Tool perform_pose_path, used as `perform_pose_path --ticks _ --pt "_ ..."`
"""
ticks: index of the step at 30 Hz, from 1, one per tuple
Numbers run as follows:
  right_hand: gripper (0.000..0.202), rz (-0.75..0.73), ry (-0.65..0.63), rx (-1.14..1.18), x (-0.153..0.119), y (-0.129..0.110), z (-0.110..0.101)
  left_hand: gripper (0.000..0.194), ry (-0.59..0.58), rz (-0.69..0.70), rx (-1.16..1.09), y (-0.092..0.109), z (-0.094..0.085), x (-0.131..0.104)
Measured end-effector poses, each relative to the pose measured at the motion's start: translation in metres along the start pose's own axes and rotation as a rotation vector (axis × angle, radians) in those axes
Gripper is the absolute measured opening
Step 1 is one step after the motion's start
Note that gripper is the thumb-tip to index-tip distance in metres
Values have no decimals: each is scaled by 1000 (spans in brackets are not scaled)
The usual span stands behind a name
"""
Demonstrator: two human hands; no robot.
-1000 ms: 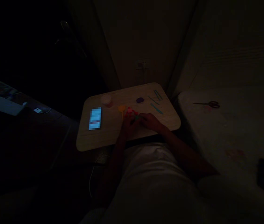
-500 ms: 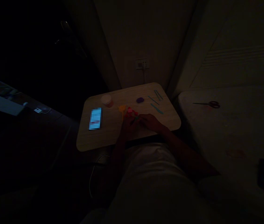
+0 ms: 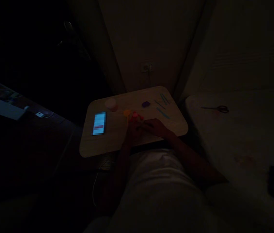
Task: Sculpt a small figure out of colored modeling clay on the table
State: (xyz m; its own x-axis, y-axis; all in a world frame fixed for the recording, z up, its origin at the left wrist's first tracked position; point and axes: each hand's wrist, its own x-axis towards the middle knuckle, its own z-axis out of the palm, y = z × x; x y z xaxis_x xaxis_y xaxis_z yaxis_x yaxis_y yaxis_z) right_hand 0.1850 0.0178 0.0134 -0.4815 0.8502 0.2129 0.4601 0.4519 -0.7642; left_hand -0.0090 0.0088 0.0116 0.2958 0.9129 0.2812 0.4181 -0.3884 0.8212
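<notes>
Far left: a white plug-like piece [image 3: 39, 114] lies low beside a thin cord, away from the table [image 3: 110, 142].
Phone: the lit phone [image 3: 99, 123], its screen pixelated, rests on the left part of the tabletop.
Tub: a round tub [image 3: 111, 104] with a pale top stands behind the phone, to its right.
Orange: an orange shape [image 3: 127, 113] with a narrow stem reaches down toward the left fingers.
Left hand: the left hand [image 3: 134, 127] is at the table's near side, fingers bent; too dark to tell what it grips.
Red: the red pieces [image 3: 135, 115] lie on the table, just beyond the fingertips.
Purple: a flat purple lump [image 3: 146, 104] sits farther back.
Right hand: the right hand [image 3: 153, 124] curls close beside the left; its grip is also unclear.
Tools: slim blue-green tools [image 3: 163, 113] lie at the right.
Far right: dark-handled scissors [image 3: 222, 109] rest on a pale surface [image 3: 231, 132].
</notes>
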Motion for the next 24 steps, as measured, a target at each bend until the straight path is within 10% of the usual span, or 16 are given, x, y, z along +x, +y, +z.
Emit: perform_pose_path --ticks 24 --pt "31 30 90 329 3 6 -2 32 -42 39 -7 5 0 -5"
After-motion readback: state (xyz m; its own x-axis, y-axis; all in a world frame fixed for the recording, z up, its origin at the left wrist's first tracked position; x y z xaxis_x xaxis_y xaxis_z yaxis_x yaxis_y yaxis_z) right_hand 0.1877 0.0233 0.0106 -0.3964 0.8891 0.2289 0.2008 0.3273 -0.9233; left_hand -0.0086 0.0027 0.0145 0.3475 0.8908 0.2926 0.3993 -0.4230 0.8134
